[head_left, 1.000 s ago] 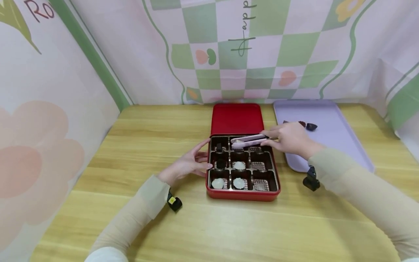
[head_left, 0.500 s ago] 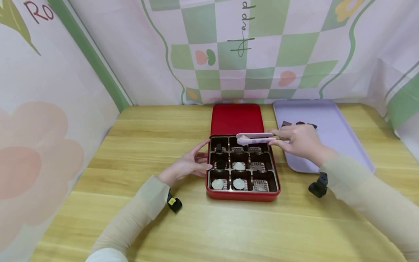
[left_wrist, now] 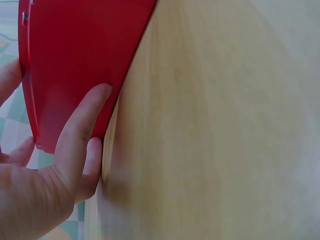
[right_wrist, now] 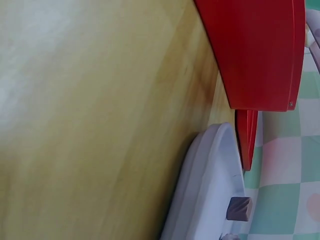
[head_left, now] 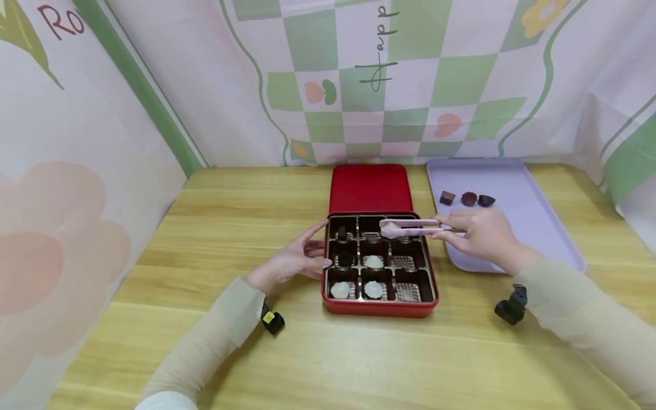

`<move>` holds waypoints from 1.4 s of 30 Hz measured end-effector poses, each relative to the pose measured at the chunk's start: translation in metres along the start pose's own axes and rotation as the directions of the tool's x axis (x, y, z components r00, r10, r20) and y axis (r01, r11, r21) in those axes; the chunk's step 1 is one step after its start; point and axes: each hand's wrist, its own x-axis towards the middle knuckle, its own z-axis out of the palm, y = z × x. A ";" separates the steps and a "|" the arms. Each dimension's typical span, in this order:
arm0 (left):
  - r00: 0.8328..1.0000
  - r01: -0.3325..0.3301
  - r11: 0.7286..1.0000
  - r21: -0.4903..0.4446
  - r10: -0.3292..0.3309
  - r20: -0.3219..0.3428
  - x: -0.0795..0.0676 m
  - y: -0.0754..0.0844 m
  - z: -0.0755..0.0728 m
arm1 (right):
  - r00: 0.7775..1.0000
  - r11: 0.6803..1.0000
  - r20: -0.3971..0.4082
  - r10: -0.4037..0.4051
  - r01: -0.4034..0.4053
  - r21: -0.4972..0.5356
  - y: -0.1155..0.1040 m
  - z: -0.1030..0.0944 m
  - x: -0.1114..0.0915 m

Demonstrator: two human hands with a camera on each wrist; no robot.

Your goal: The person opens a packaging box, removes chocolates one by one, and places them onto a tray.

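My right hand (head_left: 479, 233) pinches a pair of pale lilac tongs (head_left: 422, 232) over the back row of a red tin (head_left: 379, 308). Between the tong tips sits a small whitish chocolate (head_left: 392, 225), partly hidden by them. Inside the tin is a dark tray of square compartments. White chocolates (head_left: 374, 290) lie in the front left, front middle and centre ones; dark chocolates (head_left: 345, 259) lie in the middle left and back left ones. My left hand (head_left: 294, 256) rests against the tin's left side, its fingers extended along the red wall in the left wrist view.
A lilac tray (head_left: 543, 228) stands at the right, with three dark chocolates (head_left: 468, 199) near its far left part. The red lid (head_left: 370, 188) lies behind the tin. A patterned cloth (head_left: 463, 80) hangs at the table's back edge.
The tongs have drawn right and slightly towards me from the back middle compartment, a whitish chocolate still in their tips. My right hand has uncovered the tray's chocolates. My left hand stays put.
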 end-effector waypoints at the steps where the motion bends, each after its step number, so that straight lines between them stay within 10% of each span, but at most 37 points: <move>1: 1.000 0.000 1.000 0.000 0.000 -0.001 0.000 0.000 0.000 | 1.000 1.000 -0.001 0.000 0.000 0.005 0.000 0.000 -0.002; 27: 1.000 0.003 1.000 0.000 -0.003 0.007 0.001 -0.001 -0.001 | 0.987 0.987 -0.014 0.159 -0.159 -0.009 0.035 -0.029 -0.046; 42: 1.000 0.001 1.000 -0.005 -0.001 0.001 0.001 -0.001 0.000 | 0.978 0.957 0.014 0.209 -0.202 -0.210 0.069 -0.048 -0.062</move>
